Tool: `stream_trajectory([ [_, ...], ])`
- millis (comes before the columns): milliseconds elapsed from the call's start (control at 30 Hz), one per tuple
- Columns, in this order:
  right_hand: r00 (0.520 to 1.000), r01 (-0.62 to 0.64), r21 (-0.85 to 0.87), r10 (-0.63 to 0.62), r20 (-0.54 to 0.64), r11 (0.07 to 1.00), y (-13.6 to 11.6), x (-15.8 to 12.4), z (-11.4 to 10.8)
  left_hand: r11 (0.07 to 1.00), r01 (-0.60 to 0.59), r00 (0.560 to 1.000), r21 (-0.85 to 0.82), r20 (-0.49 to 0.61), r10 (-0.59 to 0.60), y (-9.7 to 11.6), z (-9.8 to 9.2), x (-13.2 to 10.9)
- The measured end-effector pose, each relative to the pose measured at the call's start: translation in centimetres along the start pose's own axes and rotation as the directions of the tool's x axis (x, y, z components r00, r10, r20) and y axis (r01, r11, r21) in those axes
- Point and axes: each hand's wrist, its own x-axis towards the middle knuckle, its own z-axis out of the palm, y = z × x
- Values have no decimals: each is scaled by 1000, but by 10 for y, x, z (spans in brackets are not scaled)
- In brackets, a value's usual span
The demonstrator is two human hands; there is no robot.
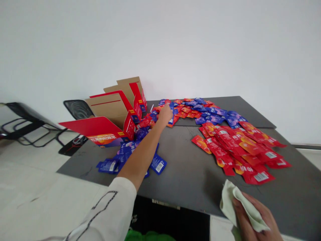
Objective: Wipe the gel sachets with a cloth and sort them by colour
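Reaching left hand (pixel 165 115) over foil sachets (pixel 187 110) | fingers together | right hand (pixel 253 217) fingers clamped on pale cloth (pixel 232 201)

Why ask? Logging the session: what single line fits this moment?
left hand: touching scattered red and blue foil sachets | right hand: holding pale green cloth | nearby: open red cardboard box

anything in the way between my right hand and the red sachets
Nothing visible blocks it. Only the dark tabletop lies between the right hand, holding a pale cloth, and the red sachets. The left arm reaches in well to the left of them.
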Motion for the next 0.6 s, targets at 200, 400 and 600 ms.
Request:
stream_trajectory([
  [200,996,-75,-6,74,-58,997,-5,-1,5,930,-213,972,-299,29,232,52,-2,-86],
  [400,995,-66,-18,65,-71,998,-7,0,6,821,-111,850,-560,374,370,41,27,-188],
  [600,996,-65,-41,63,-62,997,-6,2,7,915,-52,841,-400,476,256,2,39,-227],
])
